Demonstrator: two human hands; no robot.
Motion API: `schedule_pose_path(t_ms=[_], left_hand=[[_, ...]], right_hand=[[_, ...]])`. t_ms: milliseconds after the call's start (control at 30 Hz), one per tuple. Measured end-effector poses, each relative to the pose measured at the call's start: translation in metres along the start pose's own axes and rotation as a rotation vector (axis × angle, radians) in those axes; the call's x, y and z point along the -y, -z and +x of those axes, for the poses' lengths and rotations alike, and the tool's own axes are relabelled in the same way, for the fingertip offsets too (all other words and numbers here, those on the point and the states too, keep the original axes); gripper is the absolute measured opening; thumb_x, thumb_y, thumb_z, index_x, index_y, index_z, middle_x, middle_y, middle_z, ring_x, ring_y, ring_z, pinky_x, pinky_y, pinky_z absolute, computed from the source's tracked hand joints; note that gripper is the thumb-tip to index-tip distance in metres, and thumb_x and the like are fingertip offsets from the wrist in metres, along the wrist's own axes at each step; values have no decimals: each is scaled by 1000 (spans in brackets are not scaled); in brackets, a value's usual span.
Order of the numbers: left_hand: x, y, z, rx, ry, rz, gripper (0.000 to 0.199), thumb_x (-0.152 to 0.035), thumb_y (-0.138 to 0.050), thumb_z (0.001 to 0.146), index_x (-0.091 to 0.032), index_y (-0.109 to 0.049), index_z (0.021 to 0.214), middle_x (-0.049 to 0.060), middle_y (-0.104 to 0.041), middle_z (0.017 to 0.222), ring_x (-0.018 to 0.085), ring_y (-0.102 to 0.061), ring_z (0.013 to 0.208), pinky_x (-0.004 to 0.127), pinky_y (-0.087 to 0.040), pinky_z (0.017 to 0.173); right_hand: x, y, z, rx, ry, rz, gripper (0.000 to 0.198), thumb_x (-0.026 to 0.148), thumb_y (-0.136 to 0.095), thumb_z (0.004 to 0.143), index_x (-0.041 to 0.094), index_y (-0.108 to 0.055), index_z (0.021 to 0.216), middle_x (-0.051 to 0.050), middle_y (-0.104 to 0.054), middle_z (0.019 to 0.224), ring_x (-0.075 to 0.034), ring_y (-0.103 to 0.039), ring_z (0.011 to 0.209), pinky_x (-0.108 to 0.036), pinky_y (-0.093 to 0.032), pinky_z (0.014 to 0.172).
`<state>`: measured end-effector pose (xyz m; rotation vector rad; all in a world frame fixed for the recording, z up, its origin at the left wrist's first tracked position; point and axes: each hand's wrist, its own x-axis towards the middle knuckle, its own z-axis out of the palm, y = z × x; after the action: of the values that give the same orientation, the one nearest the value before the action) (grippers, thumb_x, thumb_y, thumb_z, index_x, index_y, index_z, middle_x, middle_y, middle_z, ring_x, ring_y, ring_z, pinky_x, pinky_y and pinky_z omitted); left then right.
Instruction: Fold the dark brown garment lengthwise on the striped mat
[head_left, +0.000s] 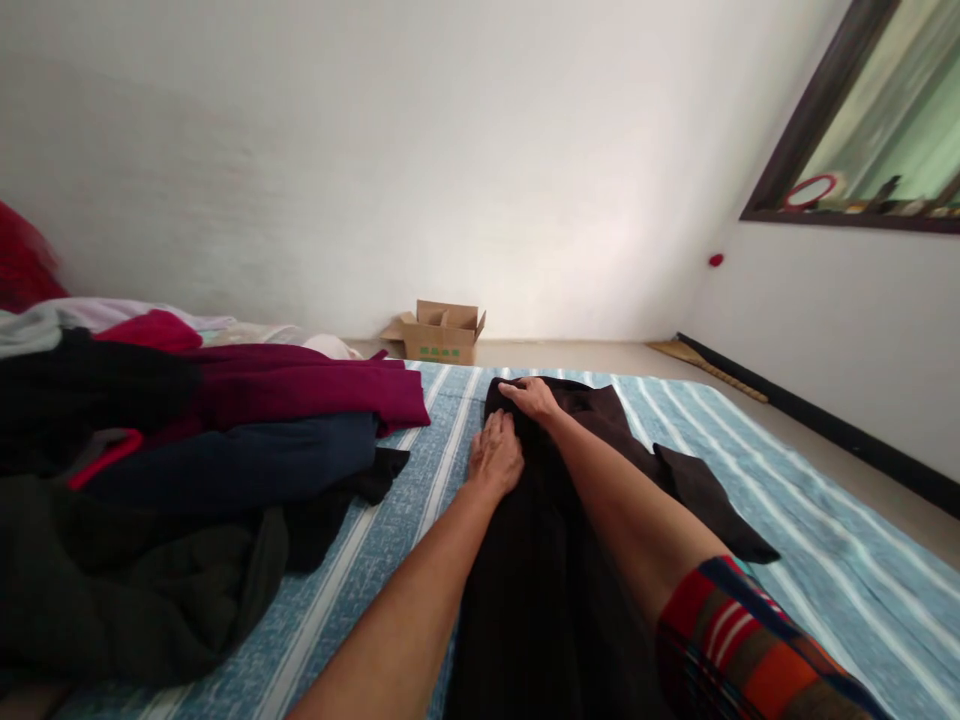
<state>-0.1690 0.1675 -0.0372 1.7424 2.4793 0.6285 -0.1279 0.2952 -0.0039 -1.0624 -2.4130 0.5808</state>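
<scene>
A dark brown-black garment lies lengthwise in front of me on a blue striped bed sheet. One of its sleeves sticks out to the right. My left hand rests on the garment's left edge near its far end, palm down with fingers extended over the cloth. Just beyond it, my right hand grips the cloth at the far left corner, thumb and fingers closed together. My right forearm crosses over the garment, hiding part of it.
Piled clothes fill the left side: a maroon garment, a navy one and a dark green one. Past the bed's far edge, an open cardboard box stands against the wall. A window is at upper right.
</scene>
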Motion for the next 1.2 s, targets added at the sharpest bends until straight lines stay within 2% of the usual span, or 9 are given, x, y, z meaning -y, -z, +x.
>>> schedule_pose_path(t_ms=[133, 300, 467, 533, 667, 767, 900, 1033, 1200], left_hand=[[7, -12, 6, 45, -5, 62, 50, -26, -29, 93, -10, -28, 141, 15, -23, 150, 26, -21, 138, 49, -21, 109], [10, -11, 12, 99, 6, 83, 52, -31, -26, 94, -15, -24, 144, 11, -19, 152, 25, -21, 139, 55, -18, 109], [14, -10, 20, 29, -19, 68, 53, -36, -25, 94, -18, -25, 144, 8, -18, 153, 24, -18, 139, 53, -19, 109], [15, -10, 23, 16, -12, 56, 53, -37, -24, 94, -19, -24, 144, 7, -18, 153, 23, -17, 140, 52, -18, 110], [14, -8, 29, 76, 38, 22, 55, -38, -21, 94, -19, -20, 146, 5, -16, 153, 21, -17, 140, 52, -13, 111], [12, -4, 32, 138, 54, 24, 56, -40, -19, 93, -21, -18, 146, 5, -16, 154, 23, -16, 140, 55, -12, 110], [8, 0, 36, 183, 43, 59, 56, -42, -19, 93, -26, -17, 146, 6, -21, 153, 27, -20, 139, 60, -15, 107], [5, 0, 39, 179, 26, 123, 50, -41, -24, 93, -28, -29, 141, 9, -31, 148, 32, -27, 135, 64, -18, 103], [-1, 5, 42, 110, -30, 178, 38, -37, -31, 93, -22, -52, 121, 12, -52, 127, 34, -46, 118, 67, -19, 99]], right_hand=[[0, 16, -3, 52, 28, -59, 41, 46, -59, 82, 9, -64, 100, -9, -67, 97, -20, -60, 92, -29, -43, 79], [-15, 51, -13, 37, 4, -131, 39, 46, -55, 81, 17, -62, 107, -4, -67, 90, -17, -59, 81, -23, -41, 68], [-65, 101, -53, 114, -88, -220, 24, 40, -65, 71, 16, -67, 69, -3, -62, 68, -17, -56, 67, -25, -37, 59], [-85, 113, -74, 175, -110, -214, 24, 40, -67, 68, 16, -66, 65, -1, -61, 64, -15, -55, 63, -24, -36, 56], [-102, 119, -105, 226, -159, -180, 22, 37, -66, 68, 15, -66, 68, 1, -60, 60, -13, -53, 56, -23, -35, 51], [-92, 125, -117, 172, -177, -171, 17, 31, -61, 70, 15, -65, 71, 2, -57, 58, -12, -51, 55, -23, -34, 50], [-79, 147, -129, 108, -155, -218, 20, 34, -58, 73, 16, -64, 76, 2, -56, 60, -11, -50, 55, -22, -32, 50], [-88, 146, -138, 176, -234, -412, 19, 35, -63, 71, 17, -66, 68, -1, -57, 59, -12, -50, 55, -23, -30, 49], [-88, 132, -149, 185, -273, -444, 20, 37, -60, 74, 18, -67, 76, -5, -63, 72, -17, -57, 66, -24, -33, 53]])
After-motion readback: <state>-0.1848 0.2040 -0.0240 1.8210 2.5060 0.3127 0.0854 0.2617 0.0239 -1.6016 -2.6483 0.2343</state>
